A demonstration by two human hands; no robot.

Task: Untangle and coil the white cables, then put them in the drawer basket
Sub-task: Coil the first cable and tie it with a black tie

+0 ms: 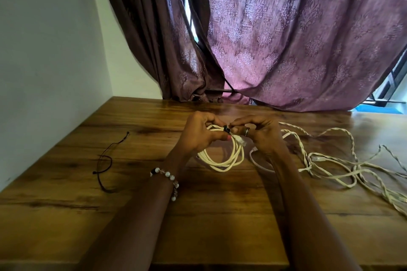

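A coiled white cable [222, 161] hangs in loops over the wooden table [88, 204], held up at its top by both hands. My left hand [198, 132] grips the bundle from the left. My right hand [257, 132] pinches a small black tie [226, 129] wrapped around the top of the coil. A white connector end [241, 141] sticks out just below the tie. To the right, a loose tangle of twisted white cables [343, 169] sprawls across the table. The drawer basket is not in view.
A thin black cord [105, 160] lies on the table at the left. Purple patterned curtains [286, 39] hang behind the far table edge. A white wall [44, 50] bounds the left side. The table's near edge runs just under my forearms.
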